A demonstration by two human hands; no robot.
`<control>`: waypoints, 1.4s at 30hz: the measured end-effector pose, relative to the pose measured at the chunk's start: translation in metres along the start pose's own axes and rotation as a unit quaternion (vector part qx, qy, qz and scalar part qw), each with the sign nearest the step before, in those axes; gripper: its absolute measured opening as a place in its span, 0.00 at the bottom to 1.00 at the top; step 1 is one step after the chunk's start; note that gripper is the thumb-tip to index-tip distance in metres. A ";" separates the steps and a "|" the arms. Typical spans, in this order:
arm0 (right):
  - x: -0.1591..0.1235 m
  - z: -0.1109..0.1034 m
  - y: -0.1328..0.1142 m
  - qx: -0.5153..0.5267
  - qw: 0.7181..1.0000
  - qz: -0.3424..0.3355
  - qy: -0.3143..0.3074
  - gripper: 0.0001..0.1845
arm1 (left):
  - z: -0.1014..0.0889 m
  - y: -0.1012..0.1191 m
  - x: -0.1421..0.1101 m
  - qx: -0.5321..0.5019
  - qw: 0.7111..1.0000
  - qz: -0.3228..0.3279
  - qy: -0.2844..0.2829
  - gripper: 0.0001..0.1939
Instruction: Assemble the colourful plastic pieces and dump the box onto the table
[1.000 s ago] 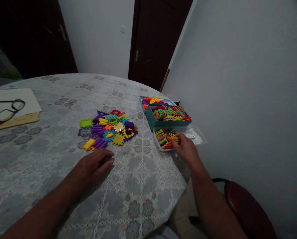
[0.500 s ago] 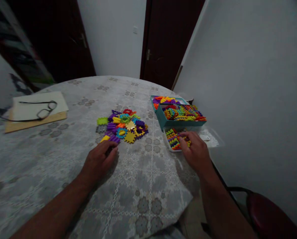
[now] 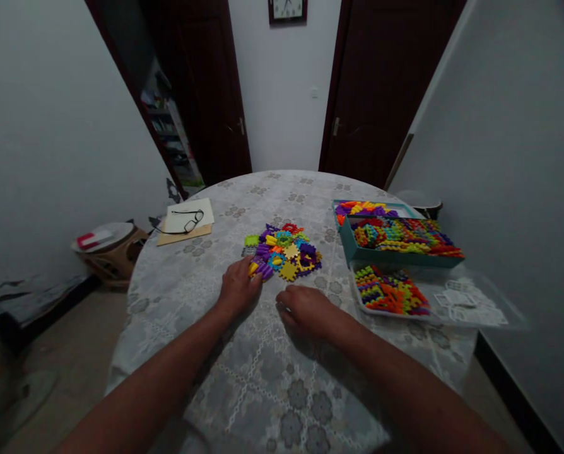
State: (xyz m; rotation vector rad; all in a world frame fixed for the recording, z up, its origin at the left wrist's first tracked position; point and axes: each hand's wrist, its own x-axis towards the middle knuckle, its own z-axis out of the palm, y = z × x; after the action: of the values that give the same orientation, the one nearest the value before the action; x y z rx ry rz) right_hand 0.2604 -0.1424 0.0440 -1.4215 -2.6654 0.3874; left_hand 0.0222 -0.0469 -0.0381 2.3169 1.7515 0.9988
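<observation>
A pile of colourful plastic gear pieces [image 3: 289, 251] lies mid-table. My left hand [image 3: 238, 287] rests at its near left edge, fingers lowered and thumb apart, beside a purple and yellow piece [image 3: 262, 268]. No grip on that piece shows. My right hand [image 3: 306, 309] hovers or rests just in front of the pile, to the right of my left hand. Its fingers are curled together; whatever they may hold is hidden. On the right stands a clear plastic tray [image 3: 358, 296] filled with small bumpy coloured pieces [image 3: 390, 291].
Behind the tray sits a teal box [image 3: 400, 257] of similar pieces, with another shallow teal box [image 3: 335, 211] further back. A clear lid [image 3: 504, 302] with white cards lies at right. Glasses [image 3: 190, 221] rest on papers [image 3: 205, 211] at the left. A stool [image 3: 114, 252] stands beyond.
My right hand has left the clear tray and moved left to the front of the pile. My left hand stays by the pile's edge. The camera view has turned.
</observation>
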 end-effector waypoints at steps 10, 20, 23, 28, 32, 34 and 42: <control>0.021 0.056 0.013 0.039 0.984 0.042 0.168 0.10 | -0.010 0.009 -0.001 -0.049 0.996 0.074 -0.012 0.13; 0.024 0.059 0.015 0.040 0.982 0.060 0.176 0.10 | -0.014 0.004 -0.003 -0.093 0.994 0.059 0.004 0.13; 0.024 0.059 0.014 0.039 0.981 0.063 0.177 0.10 | -0.010 0.004 -0.001 -0.092 0.994 0.058 0.007 0.11; 0.025 0.059 0.014 0.036 0.981 0.065 0.177 0.08 | -0.003 0.010 0.004 -0.062 0.996 0.069 -0.010 0.21; 0.026 0.059 0.014 0.038 0.980 0.059 0.187 0.11 | 0.005 0.025 0.009 0.001 0.998 0.065 -0.016 0.28; 0.026 0.059 0.014 0.043 0.980 0.057 0.188 0.12 | 0.009 0.031 0.011 0.019 0.998 0.060 -0.013 0.26; 0.027 0.059 0.016 0.046 0.981 0.063 0.176 0.09 | 0.010 0.028 0.011 -0.023 0.996 0.078 0.023 0.14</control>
State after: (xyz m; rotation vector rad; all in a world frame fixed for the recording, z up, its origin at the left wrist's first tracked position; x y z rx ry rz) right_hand 0.2460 -0.1216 -0.0176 -1.4779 -2.2577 0.2385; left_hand 0.0527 -0.0436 -0.0295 2.4518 1.5649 1.1126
